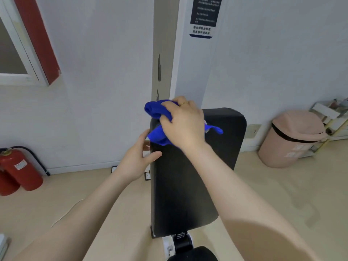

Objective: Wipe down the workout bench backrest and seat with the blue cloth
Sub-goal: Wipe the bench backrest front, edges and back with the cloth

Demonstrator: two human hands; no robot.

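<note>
The black padded backrest of the bench rises in the middle of the view, tilted up toward the wall. My right hand presses a bunched blue cloth against the backrest's upper left corner. My left hand grips the backrest's left edge just below the cloth, thumb on the pad's face. The front of the black seat shows at the bottom edge, with the white hinge frame between seat and backrest.
A tall cardboard box leans on the wall behind the bench. A pink lidded bin stands on the floor at right, beside low shelves. Two red fire extinguishers sit at left. A white cable lies on the floor.
</note>
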